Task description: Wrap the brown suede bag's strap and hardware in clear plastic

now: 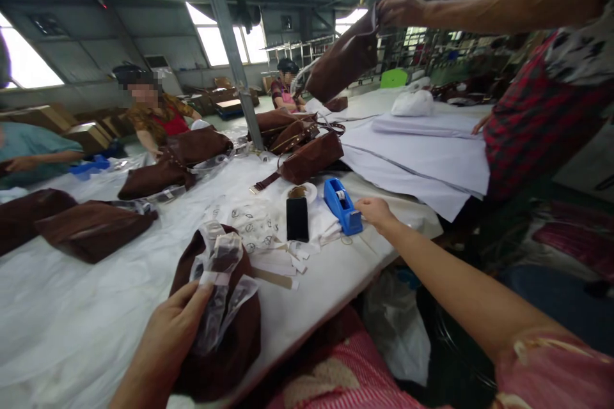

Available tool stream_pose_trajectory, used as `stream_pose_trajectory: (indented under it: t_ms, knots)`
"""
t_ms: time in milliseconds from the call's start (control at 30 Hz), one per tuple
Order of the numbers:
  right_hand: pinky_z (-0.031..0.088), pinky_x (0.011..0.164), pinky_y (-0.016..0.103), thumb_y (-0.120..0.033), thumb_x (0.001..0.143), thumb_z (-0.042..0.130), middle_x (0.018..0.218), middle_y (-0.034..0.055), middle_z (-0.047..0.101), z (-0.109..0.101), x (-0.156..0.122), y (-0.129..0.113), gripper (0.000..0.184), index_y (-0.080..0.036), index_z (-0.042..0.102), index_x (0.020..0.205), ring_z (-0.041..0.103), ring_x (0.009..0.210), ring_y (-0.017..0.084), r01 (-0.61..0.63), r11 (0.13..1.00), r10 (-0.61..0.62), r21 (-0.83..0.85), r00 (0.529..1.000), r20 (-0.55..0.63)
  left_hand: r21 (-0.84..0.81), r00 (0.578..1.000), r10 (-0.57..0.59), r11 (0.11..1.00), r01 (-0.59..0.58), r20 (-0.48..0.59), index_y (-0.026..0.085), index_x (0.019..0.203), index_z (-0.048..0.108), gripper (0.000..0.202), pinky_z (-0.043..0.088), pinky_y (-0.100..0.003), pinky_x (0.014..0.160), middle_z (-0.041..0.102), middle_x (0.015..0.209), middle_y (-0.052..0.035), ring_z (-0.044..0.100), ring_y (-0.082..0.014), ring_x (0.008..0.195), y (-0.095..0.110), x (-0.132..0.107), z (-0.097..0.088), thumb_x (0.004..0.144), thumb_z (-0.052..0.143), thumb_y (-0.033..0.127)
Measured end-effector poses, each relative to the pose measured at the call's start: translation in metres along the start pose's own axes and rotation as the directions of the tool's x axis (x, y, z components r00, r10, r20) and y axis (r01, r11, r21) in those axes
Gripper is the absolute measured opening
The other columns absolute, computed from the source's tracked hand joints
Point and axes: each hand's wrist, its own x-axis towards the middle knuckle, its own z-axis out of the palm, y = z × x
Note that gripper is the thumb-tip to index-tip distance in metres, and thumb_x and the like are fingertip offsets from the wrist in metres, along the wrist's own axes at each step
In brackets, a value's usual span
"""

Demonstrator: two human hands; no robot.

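At the near table edge lies a dark brown leather bag [244,326], with clear plastic wrap [215,323] bunched over its top around a part I cannot make out. My left hand [185,307] pinches this wrap between thumb and fingers, beside a pale strip. To the right, my right hand [377,212] is closed at the front end of a blue tape dispenser [341,208]. Whatever its fingertips hold is too small to make out. A black phone [297,218] lies left of the dispenser, next to printed tissue paper [252,223] and several paper strips [278,262].
More brown bags [311,156] lie across the table beyond a metal post [235,45]. At right, a co-worker's hand [403,7] holds up another brown bag [345,57] over white sheets [417,160]. Other people sit along the far side. A plastic bag [398,326] hangs below the edge.
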Motion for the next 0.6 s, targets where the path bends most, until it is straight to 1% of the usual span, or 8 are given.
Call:
stream_pose_trajectory:
  t_ms: [167,300,367,400,433,500,567,600]
  knots:
    - [0.041,0.049,0.025,-0.016,0.079,0.058,0.06,0.0086,0.064,-0.001,-0.037,0.023,0.018,-0.01,0.066,0.064,0.056,0.048,0.014,-0.111,0.993,0.112,-0.044,0.994,0.02,0.078,0.997,0.071,0.995,-0.068,-0.025,0.019,0.105,0.07,0.061,0.05,-0.029,0.07,0.075,0.086,-0.0032,0.068,-0.0255,0.082,0.0,-0.001,0.001,0.076,0.058,0.071]
    - [0.044,0.053,0.025,-0.023,0.08,0.059,0.063,0.0077,0.066,0.018,-0.075,0.004,0.019,-0.013,0.067,0.066,0.056,0.053,0.014,0.014,1.0,-0.009,-0.022,0.979,0.203,0.059,0.985,0.175,0.983,-0.175,-0.005,0.016,0.1,0.071,0.052,0.048,-0.028,0.068,0.073,0.082,-0.0047,0.066,-0.0232,0.078,0.006,-0.009,0.009,0.085,0.055,0.063]
    - [0.046,0.059,0.025,-0.034,0.081,0.062,0.073,0.0061,0.069,0.035,-0.102,-0.028,0.023,-0.014,0.071,0.077,0.059,0.06,0.014,0.148,0.986,-0.168,0.082,0.908,0.385,0.078,0.959,0.284,0.956,-0.283,-0.003,0.014,0.095,0.072,0.048,0.046,-0.028,0.066,0.072,0.082,-0.0057,0.064,-0.0217,0.076,0.009,-0.012,0.014,0.088,0.051,0.057]
    - [0.047,0.06,0.024,-0.039,0.081,0.063,0.075,0.0051,0.07,0.045,-0.117,-0.048,0.027,-0.014,0.073,0.082,0.059,0.061,0.014,0.209,0.966,-0.257,0.153,0.846,0.467,0.099,0.953,0.303,0.949,-0.3,-0.022,0.014,0.092,0.072,0.046,0.045,-0.027,0.065,0.071,0.079,-0.0053,0.063,-0.0206,0.074,0.01,-0.013,0.017,0.089,0.05,0.055]
    - [0.047,0.06,0.024,-0.041,0.083,0.061,0.079,0.0052,0.071,0.055,-0.133,-0.068,0.031,-0.014,0.074,0.09,0.059,0.062,0.014,0.278,0.922,-0.383,0.269,0.752,0.536,0.117,0.948,0.315,0.944,-0.309,-0.034,0.015,0.089,0.073,0.045,0.044,-0.027,0.065,0.07,0.078,-0.0047,0.062,-0.0197,0.074,0.01,-0.014,0.02,0.09,0.05,0.054]
    - [0.045,0.058,0.024,-0.042,0.084,0.061,0.077,0.0048,0.07,0.077,-0.163,-0.106,0.031,-0.014,0.074,0.087,0.057,0.06,0.013,0.32,0.862,-0.505,0.393,0.612,0.608,0.165,0.939,0.337,0.932,-0.322,-0.068,0.015,0.083,0.072,0.042,0.041,-0.026,0.064,0.066,0.074,-0.0043,0.059,-0.0181,0.072,0.01,-0.014,0.024,0.091,0.05,0.051]
    - [0.043,0.059,0.023,-0.038,0.085,0.061,0.071,0.0033,0.069,0.099,-0.186,-0.135,0.029,-0.015,0.073,0.075,0.057,0.06,0.012,0.369,0.821,-0.571,0.436,0.557,0.603,0.211,0.924,0.37,0.915,-0.343,-0.102,0.016,0.078,0.07,0.039,0.039,-0.027,0.065,0.062,0.073,-0.0042,0.056,-0.0175,0.071,0.01,-0.015,0.027,0.091,0.05,0.047]
    - [0.043,0.06,0.022,-0.036,0.085,0.061,0.068,0.0025,0.068,0.109,-0.194,-0.145,0.027,-0.015,0.072,0.07,0.058,0.061,0.012,0.395,0.814,-0.581,0.425,0.557,0.593,0.233,0.913,0.39,0.905,-0.356,-0.118,0.016,0.076,0.068,0.038,0.038,-0.028,0.066,0.059,0.072,-0.0042,0.055,-0.0176,0.073,0.01,-0.016,0.028,0.091,0.05,0.045]
